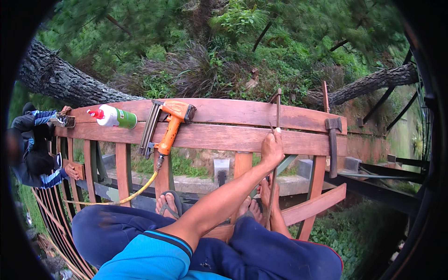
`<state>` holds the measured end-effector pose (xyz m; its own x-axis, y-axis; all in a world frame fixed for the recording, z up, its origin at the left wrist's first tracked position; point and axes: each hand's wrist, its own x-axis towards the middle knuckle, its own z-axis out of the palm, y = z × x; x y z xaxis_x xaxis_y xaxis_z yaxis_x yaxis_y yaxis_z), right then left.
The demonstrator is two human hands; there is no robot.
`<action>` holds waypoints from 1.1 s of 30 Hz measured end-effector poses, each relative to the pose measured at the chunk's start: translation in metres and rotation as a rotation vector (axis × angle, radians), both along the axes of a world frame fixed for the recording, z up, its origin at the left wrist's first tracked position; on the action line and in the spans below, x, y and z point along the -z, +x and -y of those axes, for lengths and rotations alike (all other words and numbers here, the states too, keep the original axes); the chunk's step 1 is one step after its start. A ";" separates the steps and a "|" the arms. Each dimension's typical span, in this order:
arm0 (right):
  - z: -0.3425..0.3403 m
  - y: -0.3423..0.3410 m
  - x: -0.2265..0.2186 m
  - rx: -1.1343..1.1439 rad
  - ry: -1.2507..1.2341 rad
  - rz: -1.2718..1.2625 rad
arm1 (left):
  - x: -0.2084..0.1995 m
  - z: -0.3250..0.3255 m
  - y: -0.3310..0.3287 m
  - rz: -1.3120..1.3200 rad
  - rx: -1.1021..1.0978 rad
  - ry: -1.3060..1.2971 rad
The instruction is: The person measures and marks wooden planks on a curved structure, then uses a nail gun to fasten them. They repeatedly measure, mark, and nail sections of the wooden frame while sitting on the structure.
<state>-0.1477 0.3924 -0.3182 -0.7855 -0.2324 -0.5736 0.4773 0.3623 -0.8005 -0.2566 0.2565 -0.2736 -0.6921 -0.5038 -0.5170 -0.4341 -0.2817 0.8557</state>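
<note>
A long, thin brown strip (pixel 278 107) stands nearly upright in view, crossing the edge of the reddish wooden boards (pixel 214 135). My left hand (pixel 272 148) is closed on it at the board's front edge, thumb laid along it. Lower down, beneath the boards, my right hand (pixel 268 193) is curled beside the strip's lower part. Its fingers are partly hidden, so what they hold cannot be made out. An orange nail gun (pixel 173 123) rests on the boards to the left, near a white and green bottle (pixel 114 116) with a red cap. On the right lies a hatchet (pixel 332 140).
A yellow hose (pixel 140 191) runs from the nail gun to the left. Wooden slats (pixel 123 172) with open gaps stand under the boards. At far left another person's hand (pixel 71 171) touches the slats. Tree trunks (pixel 79 84) and plants lie beyond; my sandalled feet (pixel 169 205) are below.
</note>
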 end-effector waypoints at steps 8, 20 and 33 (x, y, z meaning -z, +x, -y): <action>0.007 0.000 -0.024 -0.003 0.040 -0.046 | 0.003 -0.016 -0.001 -0.087 0.019 -0.286; -0.014 -0.006 0.004 -0.137 0.026 -0.045 | 0.002 -0.021 -0.001 -0.021 -0.035 -0.312; -0.029 -0.009 0.026 -0.057 -0.210 0.111 | -0.021 -0.022 0.000 0.069 -0.029 -0.206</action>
